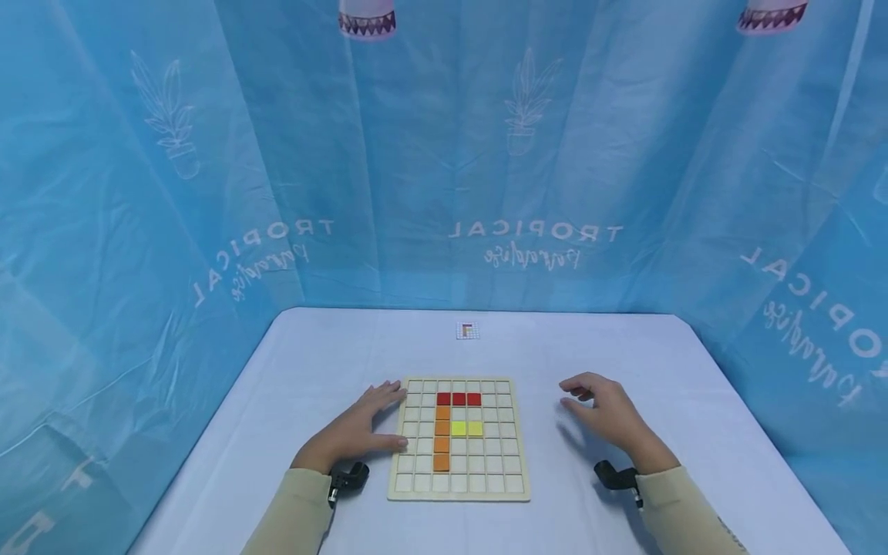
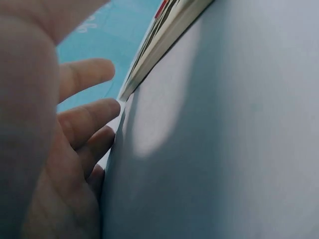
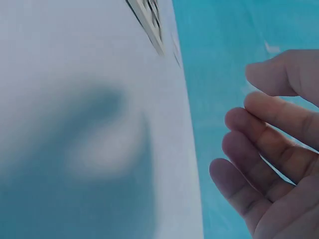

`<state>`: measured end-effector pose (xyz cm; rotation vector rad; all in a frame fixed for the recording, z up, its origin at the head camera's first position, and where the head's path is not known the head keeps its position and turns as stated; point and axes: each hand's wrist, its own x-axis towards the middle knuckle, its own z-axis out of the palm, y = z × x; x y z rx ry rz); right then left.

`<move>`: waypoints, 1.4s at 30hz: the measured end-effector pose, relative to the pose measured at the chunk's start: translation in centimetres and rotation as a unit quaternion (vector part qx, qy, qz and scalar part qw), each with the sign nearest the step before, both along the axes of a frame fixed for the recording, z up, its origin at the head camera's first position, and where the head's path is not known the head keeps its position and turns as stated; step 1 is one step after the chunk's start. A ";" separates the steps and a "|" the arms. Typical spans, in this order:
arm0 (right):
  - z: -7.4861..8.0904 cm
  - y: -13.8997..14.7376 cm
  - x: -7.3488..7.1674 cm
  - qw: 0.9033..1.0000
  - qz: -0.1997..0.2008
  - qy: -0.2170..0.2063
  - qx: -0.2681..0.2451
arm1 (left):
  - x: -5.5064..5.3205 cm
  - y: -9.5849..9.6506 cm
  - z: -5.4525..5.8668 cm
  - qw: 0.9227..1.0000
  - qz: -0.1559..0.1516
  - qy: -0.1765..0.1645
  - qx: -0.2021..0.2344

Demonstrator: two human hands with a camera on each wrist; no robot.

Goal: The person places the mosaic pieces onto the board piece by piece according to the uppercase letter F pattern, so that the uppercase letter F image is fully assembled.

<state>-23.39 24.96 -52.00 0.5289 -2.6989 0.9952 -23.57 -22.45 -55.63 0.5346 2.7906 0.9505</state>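
A pale wooden grid board [image 1: 486, 484] lies on the table in the head view, its cells mostly bare. Three red tiles [image 1: 459, 399] form a row near its top. Below the leftmost red one, several orange tiles [image 1: 442, 445] run down in a column. Two yellow tiles [image 1: 467, 428] sit to the right of that column. My left hand [image 1: 354, 428] is at the board's left edge, thumb and fingertips right at the rim, fingers spread. To the right of the board, my right hand [image 1: 607, 408] hovers over the table with relaxed, slightly bent fingers and holds nothing.
A small card [image 1: 468, 331] printed with a coloured pattern on a grid lies behind the board. The white tablecloth [image 1: 555, 493] covers the table. Blue printed curtains [image 1: 430, 169] hang around its back and sides. Each wrist wears a small black camera [image 1: 616, 475].
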 end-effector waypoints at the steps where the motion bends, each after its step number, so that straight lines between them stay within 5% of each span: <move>1: 0.2 0.7 -0.1 1.000 -0.009 0.002 0.000 | 0.0 -0.2 -0.1 1.000 0.003 -0.003 0.005; 9: 1.4 4.5 -0.8 0.999 -0.044 0.008 0.021 | -0.5 -1.6 1.0 0.999 0.025 0.005 0.020; 17: 1.2 4.9 -1.9 0.997 -0.043 0.011 0.058 | -1.7 -3.6 2.9 0.999 0.028 0.028 -0.035; 26: 3.2 3.4 -2.8 0.989 -0.047 -0.004 0.138 | -3.6 -5.1 5.7 0.986 0.002 0.109 -0.123; 34: 4.9 2.8 -3.5 0.984 -0.048 0.006 0.173 | -4.6 -4.1 8.7 0.974 -0.008 0.141 -0.178; 42: 5.2 2.1 -3.7 0.983 -0.041 0.004 0.178 | -4.9 -2.2 9.1 0.972 -0.020 0.149 -0.180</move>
